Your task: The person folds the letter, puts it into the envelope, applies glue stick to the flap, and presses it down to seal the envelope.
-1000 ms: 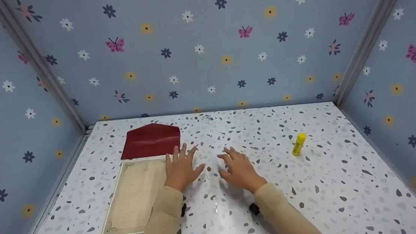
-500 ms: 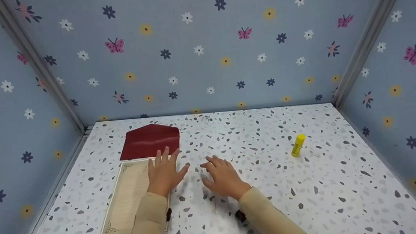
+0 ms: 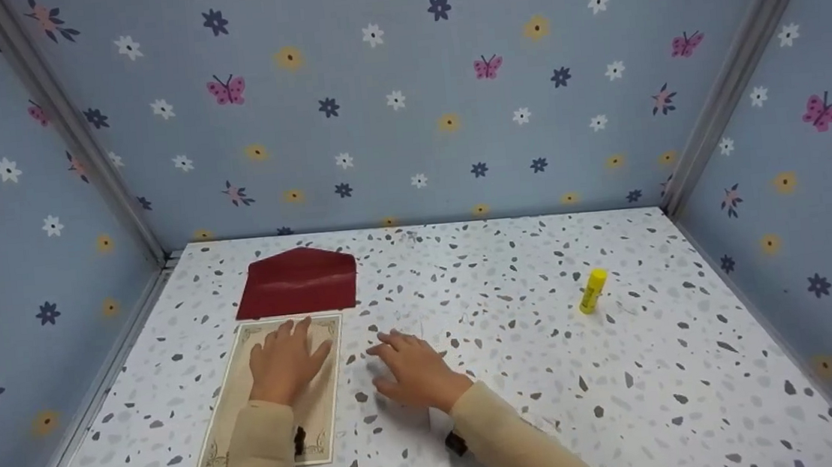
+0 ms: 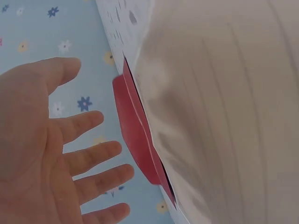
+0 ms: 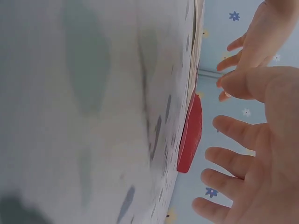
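Over and beside lined paper [image 3: 318, 400], left hand [image 3: 284, 364] and right hand [image 3: 419, 373] are spread; the yellow stick's label [image 3: 590, 299] is illegible.

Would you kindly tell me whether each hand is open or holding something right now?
Left hand: open, over the sheet, holding nothing.
Right hand: open, beside the sheet, holding nothing.

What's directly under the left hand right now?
The cream bordered sheet lies beneath the left hand, which hovers above it, fingers clear of it. In the head view, that hand and its sleeve hide part of the sheet's middle and lower edge.
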A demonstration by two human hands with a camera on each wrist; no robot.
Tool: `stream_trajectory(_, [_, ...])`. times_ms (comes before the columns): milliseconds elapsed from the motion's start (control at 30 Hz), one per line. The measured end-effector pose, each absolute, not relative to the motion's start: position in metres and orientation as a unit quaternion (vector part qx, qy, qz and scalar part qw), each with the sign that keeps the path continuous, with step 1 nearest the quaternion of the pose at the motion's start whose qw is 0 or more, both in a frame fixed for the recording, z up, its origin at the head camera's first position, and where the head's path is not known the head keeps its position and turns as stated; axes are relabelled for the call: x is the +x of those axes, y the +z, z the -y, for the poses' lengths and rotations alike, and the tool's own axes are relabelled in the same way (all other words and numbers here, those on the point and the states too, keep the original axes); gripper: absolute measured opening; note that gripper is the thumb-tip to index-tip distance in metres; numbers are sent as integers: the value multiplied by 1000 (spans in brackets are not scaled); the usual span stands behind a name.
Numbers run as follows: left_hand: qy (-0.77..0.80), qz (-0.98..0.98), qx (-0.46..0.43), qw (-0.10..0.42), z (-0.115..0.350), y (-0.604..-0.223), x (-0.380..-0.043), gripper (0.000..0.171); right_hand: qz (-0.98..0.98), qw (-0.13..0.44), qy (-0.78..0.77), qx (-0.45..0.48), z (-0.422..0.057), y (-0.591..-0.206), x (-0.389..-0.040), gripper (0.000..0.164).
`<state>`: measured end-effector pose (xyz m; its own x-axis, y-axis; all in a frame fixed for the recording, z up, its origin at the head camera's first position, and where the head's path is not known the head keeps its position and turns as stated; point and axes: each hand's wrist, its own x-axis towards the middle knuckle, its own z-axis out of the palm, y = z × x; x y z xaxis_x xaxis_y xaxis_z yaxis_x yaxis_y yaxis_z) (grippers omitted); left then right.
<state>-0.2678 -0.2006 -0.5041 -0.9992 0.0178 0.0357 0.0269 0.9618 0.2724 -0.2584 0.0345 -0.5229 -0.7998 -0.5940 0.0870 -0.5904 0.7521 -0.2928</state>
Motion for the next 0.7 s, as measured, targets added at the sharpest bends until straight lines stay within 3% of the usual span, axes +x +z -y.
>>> stream_trajectory(333, [-150,988,24,8,235,-505,-255,67,-931,57,-142,-331,-13,-524,-249,52])
stream_trajectory(700, [-207,971,107,-53,262,-502,-245,83,-922,90,-98,-364,12,-525,-246,57])
